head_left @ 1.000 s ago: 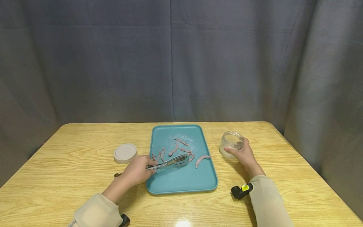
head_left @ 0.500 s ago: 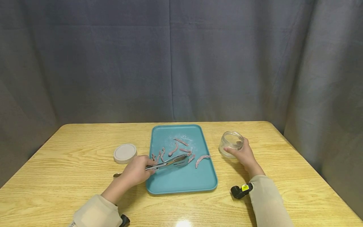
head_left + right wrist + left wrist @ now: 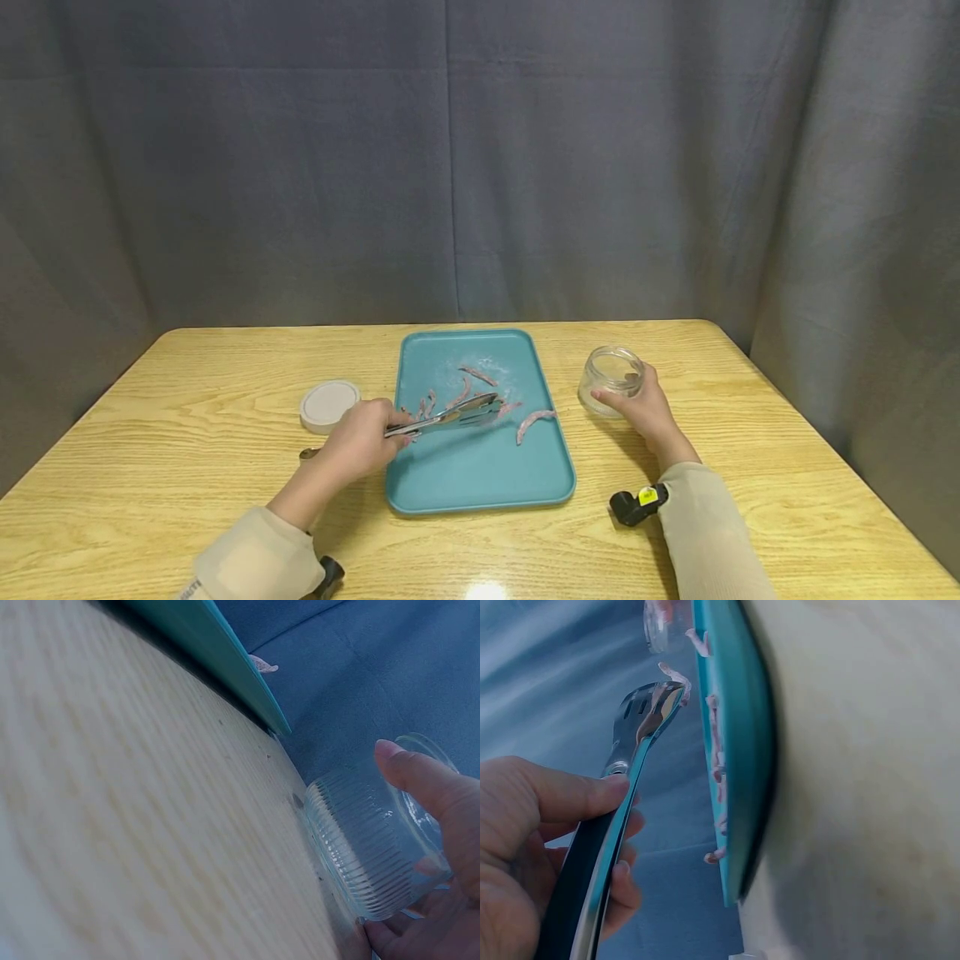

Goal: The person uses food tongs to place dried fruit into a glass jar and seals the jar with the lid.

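The left grip (image 3: 360, 442) is clamped round metal tongs (image 3: 450, 414), the thumb along one side and the fingers curled at the other. The tongs reach over the tray from its left edge, with one slotted blade. In the left wrist view a pale pink strip (image 3: 675, 673) sticks out at their tips, raised above the tray, just ahead of the grip. More strips (image 3: 534, 425) lie on the tray (image 3: 487, 483) beyond and beside the tongs: a few near its left edge, others around the middle, one curved piece by the right rim. White powder (image 3: 491, 365) dusts the tray's far part.

Right of the tray, apart from it, the right grip (image 3: 637, 408) is wrapped round a clear glass jar (image 3: 611, 379), mouth upward. A round white lid (image 3: 328, 404) lies left of the tray, near the left grip. A small round item (image 3: 308, 454), partly hidden, shows beside the left wrist.

All this sits on a light wood-grain counter (image 3: 187, 375); grey curtains (image 3: 300, 167) hang behind it and along both sides.
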A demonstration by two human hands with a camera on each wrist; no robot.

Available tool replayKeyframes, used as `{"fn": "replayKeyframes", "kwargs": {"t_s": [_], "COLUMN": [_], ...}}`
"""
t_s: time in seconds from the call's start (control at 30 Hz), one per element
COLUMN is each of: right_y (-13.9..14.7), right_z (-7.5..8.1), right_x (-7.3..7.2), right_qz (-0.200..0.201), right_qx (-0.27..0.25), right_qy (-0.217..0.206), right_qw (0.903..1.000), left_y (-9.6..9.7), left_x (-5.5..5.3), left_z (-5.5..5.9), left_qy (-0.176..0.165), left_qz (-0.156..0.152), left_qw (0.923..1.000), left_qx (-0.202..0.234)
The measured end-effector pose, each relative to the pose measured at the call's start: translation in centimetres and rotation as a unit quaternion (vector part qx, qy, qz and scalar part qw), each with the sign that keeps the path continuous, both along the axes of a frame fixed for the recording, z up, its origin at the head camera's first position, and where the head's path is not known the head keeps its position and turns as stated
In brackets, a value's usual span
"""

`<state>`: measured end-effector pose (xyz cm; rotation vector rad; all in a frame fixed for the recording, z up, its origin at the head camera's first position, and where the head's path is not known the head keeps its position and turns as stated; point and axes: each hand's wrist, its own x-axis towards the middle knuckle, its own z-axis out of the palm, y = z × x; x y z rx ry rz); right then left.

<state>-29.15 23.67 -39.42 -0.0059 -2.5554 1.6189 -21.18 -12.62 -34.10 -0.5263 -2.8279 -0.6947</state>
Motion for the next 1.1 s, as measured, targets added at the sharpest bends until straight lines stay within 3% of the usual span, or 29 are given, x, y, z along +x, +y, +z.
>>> {"fn": "replayKeyframes", "kwargs": {"t_s": [0.4,0.63,1.1], "right_y": [0.0,0.0,0.0], "right_z": [0.0,-0.1,0.0], "right_x": [0.0,-0.1,0.0], "right_qz": [0.000,0.000,-0.001], "right_qx": [0.000,-0.003,0.001], "right_qy": [0.000,0.004,0.003], "right_qw": [1.0000,1.0000,1.0000], "left_y": [1.1,1.6,3.8], "left_x": [-0.9,-2.0,-4.0], "left_z": [2.5,3.9,5.8], "left_qy": [-0.005,0.017,-0.023], "left_qz": [0.004,-0.008,-0.011], "left_qw": [0.9998,0.9994,0.9971], "left_qx": [0.017,0.028,0.071]}}
